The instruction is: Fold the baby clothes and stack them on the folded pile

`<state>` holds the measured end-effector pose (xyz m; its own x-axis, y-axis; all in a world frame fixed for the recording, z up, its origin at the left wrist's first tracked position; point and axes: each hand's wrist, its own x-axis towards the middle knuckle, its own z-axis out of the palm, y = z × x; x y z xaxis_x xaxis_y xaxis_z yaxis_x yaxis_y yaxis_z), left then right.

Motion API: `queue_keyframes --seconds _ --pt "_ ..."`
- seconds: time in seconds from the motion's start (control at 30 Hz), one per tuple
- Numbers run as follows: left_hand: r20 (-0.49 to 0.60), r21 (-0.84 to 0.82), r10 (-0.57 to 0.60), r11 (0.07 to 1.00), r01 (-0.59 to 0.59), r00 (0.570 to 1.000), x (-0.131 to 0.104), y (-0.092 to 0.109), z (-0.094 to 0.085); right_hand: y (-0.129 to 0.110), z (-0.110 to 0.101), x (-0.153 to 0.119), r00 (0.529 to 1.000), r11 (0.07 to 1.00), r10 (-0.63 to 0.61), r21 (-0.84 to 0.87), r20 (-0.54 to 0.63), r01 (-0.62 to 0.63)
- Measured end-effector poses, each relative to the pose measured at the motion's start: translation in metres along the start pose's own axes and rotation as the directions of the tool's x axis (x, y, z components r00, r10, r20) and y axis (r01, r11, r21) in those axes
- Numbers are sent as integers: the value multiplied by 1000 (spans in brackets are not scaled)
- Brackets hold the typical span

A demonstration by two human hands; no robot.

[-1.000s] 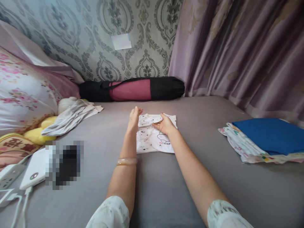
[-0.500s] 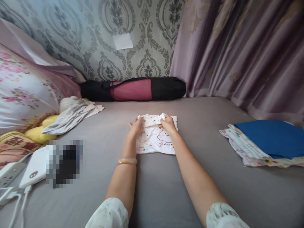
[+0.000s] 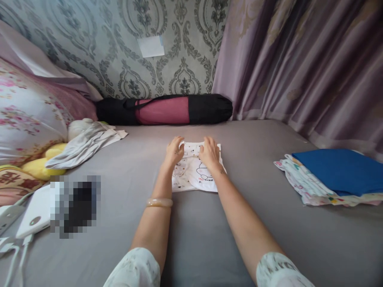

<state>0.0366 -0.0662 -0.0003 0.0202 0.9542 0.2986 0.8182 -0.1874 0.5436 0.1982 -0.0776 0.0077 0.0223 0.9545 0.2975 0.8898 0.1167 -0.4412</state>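
Note:
A small white printed garment (image 3: 191, 175) lies partly folded on the grey bed sheet (image 3: 194, 231) straight ahead. My left hand (image 3: 174, 150) rests on its far left edge, fingers curled over the cloth. My right hand (image 3: 209, 152) lies on its far right part, fingers bent down onto the fabric. Both hands sit side by side at the garment's far end. A pale bangle (image 3: 159, 203) is on my left wrist.
Folded clothes with a blue piece on top (image 3: 335, 171) lie at the right. A black and pink roll bag (image 3: 164, 110) lies by the wall. Grey cloth (image 3: 85, 143), pillows (image 3: 26, 123) and a white charger (image 3: 32, 215) sit at the left. Curtains (image 3: 299, 63) hang at the right.
My left hand came down from beside the garment onto its far left edge. My right hand shifted from holding the folded flap to resting on the cloth. The garment looks more compact.

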Motion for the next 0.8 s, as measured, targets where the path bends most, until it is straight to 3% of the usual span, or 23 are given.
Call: queue_keyframes --seconds 0.07,0.17,0.37,0.6,0.8 --pt "18 6 69 998 -70 997 2 8 8 -3 6 -2 988 989 -145 -1 54 145" --pt "111 113 74 990 -87 991 -3 14 19 -6 16 -8 957 970 -238 -17 164 244" --pt "235 248 -50 969 -10 971 -13 5 28 -5 25 -14 920 977 -187 -31 346 210" --pt "268 259 -80 966 8 960 -11 4 28 -4 25 -12 918 983 -169 -11 358 186" --pt "97 294 -48 956 17 994 -14 2 22 2 24 -11 962 990 -120 -36 247 133"
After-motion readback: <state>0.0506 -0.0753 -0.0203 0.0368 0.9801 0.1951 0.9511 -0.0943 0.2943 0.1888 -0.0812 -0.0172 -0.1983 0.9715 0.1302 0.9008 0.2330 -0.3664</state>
